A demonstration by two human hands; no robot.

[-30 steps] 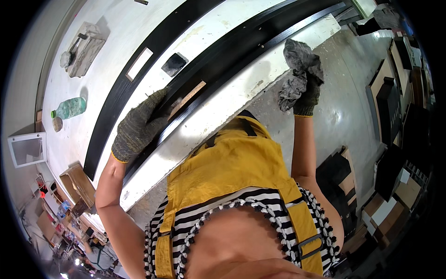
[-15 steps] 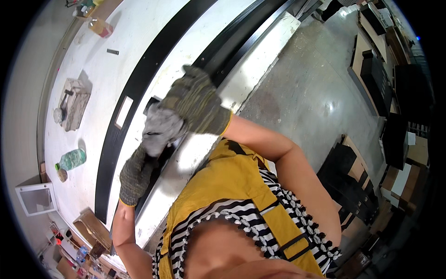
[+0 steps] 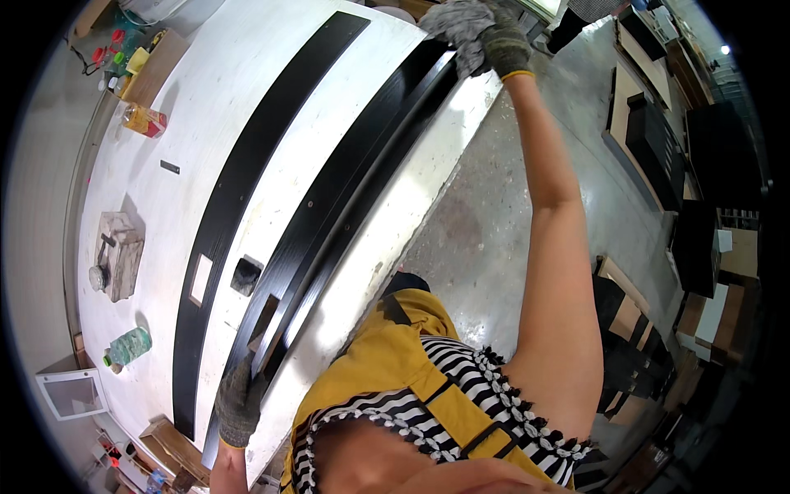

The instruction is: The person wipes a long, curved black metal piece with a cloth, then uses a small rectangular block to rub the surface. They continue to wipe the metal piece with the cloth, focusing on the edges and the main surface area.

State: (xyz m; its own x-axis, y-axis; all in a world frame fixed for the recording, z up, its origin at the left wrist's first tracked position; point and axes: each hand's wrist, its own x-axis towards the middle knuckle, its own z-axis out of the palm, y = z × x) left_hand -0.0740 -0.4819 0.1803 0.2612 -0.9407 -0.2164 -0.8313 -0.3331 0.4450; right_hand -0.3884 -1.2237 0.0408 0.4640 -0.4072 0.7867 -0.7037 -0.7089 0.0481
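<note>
A long black board (image 3: 329,185) with a raised lengthwise edge and a rectangular cut-out near its close end lies along the front of the white table. At its far end, my right hand (image 3: 504,48), in a grey-green knit glove, is closed on a crumpled grey cloth (image 3: 462,31), my arm stretched out. My left hand (image 3: 239,405), gloved alike, grips the near end of the board just below the cut-out; its fingertips are partly hidden. A small black block (image 3: 245,276) sits beside the board. Farther left lies a second flat black board (image 3: 239,185) with a similar opening.
Along the white table's (image 3: 185,239) left side stand a green plastic bottle (image 3: 129,347), a worn block (image 3: 123,255) and a bottle with amber liquid (image 3: 145,120). A small metal strip (image 3: 169,167) lies between them. Stacked black panels (image 3: 654,144) stand on the floor at right.
My right hand has swept the cloth from near my left hand to the board's far end. My left hand has shifted nearer to me, and the small black block now shows.
</note>
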